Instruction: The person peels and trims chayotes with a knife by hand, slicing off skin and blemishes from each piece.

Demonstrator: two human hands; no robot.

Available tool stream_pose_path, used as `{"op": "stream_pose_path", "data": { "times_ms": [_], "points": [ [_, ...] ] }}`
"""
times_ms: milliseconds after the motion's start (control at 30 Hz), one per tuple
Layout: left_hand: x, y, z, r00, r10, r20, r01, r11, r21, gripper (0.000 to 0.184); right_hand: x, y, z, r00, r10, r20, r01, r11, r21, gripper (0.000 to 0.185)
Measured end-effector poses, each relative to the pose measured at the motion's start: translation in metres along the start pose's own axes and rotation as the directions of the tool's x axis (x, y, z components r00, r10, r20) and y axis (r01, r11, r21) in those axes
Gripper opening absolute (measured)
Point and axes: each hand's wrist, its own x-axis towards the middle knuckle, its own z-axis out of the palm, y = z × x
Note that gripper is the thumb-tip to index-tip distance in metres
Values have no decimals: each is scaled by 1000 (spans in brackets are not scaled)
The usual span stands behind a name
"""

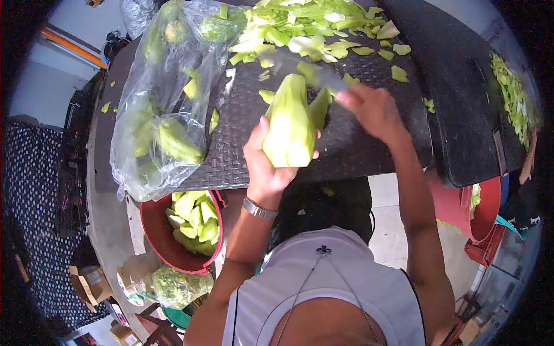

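Note:
A large pale green vegetable (290, 124), mostly peeled, rests upright in my left hand (266, 164), whose fingers wrap round its lower end. My right hand (372, 109) is closed on the handle of a knife (326, 79), whose blade is blurred and points left past the vegetable's top. A strip of peel (319, 108) stands out along the vegetable's right side. Beyond it, a heap of green peelings (311, 26) covers the far part of the dark woven table (242, 144).
A clear plastic bag (167, 109) of unpeeled vegetables lies on the table's left. Below it stands a red bucket (151, 230) of green pieces. Another red bucket (483, 216) is at right, under a second dark table (467, 115) with more peelings (511, 95). A filled bag (179, 285) sits lower left.

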Motion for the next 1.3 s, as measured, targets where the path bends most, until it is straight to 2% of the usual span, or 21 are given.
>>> {"op": "stream_pose_path", "data": {
  "times_ms": [67, 100, 167, 233, 300, 400, 467, 500, 600, 700, 800, 867, 933, 967, 1067, 1100, 1167, 1200, 1233, 1267, 1300],
  "points": [
    [-1, 9, 1, 999, 13, 53, -13, 1000, 4, 76, 10, 18, -11, 984, 172, -55, -175, 982, -74, 53],
    [0, 13, 3, 995, 39, 91, -40, 999, 5, 77, 11, 17, -20, 974, 223, -31, -222, 974, 33, 51],
    [1, 21, 6, 992, 72, 104, -71, 997, -15, 78, 8, 10, -34, 987, 115, -113, -122, 991, -54, 49],
    [17, 36, 7, 992, 69, 105, -74, 996, 43, 80, 5, 9, -39, 977, 147, -153, -167, 977, -129, 47],
    [32, 52, 11, 995, 55, 83, -63, 992, 107, 81, 2, 18, -44, 934, 320, -159, -346, 920, -183, 45],
    [59, 78, 23, 998, 46, 50, -56, 975, 215, 80, -26, 27, -43, 917, 384, -105, -394, 914, -99, 45],
    [81, 94, 28, 1000, 8, 22, -13, 972, 235, 80, -42, 27, -42, 912, 395, -106, -408, 901, -150, 47],
    [92, 98, 31, 998, 55, 3, -54, 963, 263, 75, -50, 26, -42, 909, 402, -108, -415, 893, -175, 48],
    [108, 107, 28, 995, 100, -15, -92, 951, 294, 77, -68, 17, -36, 944, 164, -286, -307, 753, -582, 53],
    [110, 109, 20, 991, 131, -35, -117, 956, 270, 77, -64, -8, -21, 964, 34, -264, -123, 936, -330, 59],
    [110, 116, 6, 989, 142, -46, -121, 946, 302, 75, -37, -34, 10, 961, 250, -120, -275, 917, -289, 60],
    [109, 115, 0, 985, 157, -67, -126, 934, 334, 74, 5, -19, 46, 948, 226, -226, -281, 926, -253, 56],
    [114, 117, -8, 986, 139, -87, -106, 945, 308, 73, 49, -23, 60, 993, 46, -113, -46, 999, 3, 51],
    [116, 116, -11, 985, 143, -96, -108, 946, 307, 73, 58, -25, 63, 995, -58, -76, 68, 988, 138, 49],
    [115, 116, -7, 977, 175, -122, -129, 941, 312, 73, 45, -53, 46, 932, -69, -355, 173, 947, 271, 38],
    [116, 117, -11, 981, 166, -105, -126, 940, 316, 74, 31, -59, 34, 936, 26, -350, 113, 922, 371, 24],
    [116, 118, -14, 981, 157, -110, -116, 943, 311, 75, -19, -71, -1, 993, 110, -34, -89, 920, 381, 17],
    [115, 118, -15, 983, 158, -98, -122, 945, 304, 74, -46, -74, -19, 962, 3, 275, -115, 913, 391, 17],
    [116, 117, -16, 984, 160, -80, -130, 946, 298, 74, -71, -77, -30, 830, -112, 547, -138, 908, 395, 19],
    [118, 116, -17, 985, 160, -60, -136, 947, 290, 74, -96, -82, -30, 663, -108, 741, -324, 851, 414, 21],
    [119, 117, -20, 990, 136, -32, -121, 949, 291, 73, -124, -81, -16, 640, -81, 764, -276, 904, 326, 20]
  ]
}}
